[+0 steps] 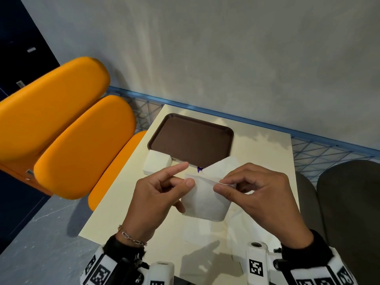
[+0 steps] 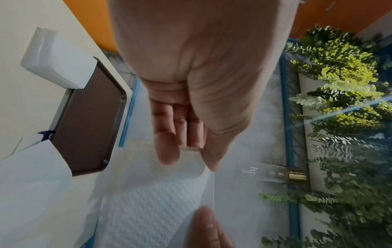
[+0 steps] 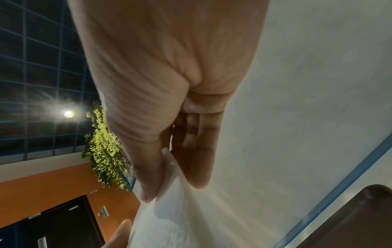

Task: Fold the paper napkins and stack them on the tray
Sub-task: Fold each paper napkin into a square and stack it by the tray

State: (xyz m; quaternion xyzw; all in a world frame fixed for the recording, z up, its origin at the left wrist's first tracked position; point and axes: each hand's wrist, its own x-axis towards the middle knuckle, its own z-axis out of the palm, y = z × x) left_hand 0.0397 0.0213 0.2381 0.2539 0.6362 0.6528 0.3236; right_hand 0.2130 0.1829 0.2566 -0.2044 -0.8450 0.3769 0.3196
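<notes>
Just in front of the brown tray (image 1: 191, 138), one white napkin (image 1: 203, 198) hangs in the air between two hands. The left hand (image 1: 156, 194) pinches its left top corner and the right hand (image 1: 261, 194) pinches its right top corner, so both are equally near. One pile of napkins (image 1: 157, 164) touches the tray's near left corner, and the tray holds none yet.

1 tray (image 1: 190, 138), 2 hands (image 1: 158, 194).
</notes>
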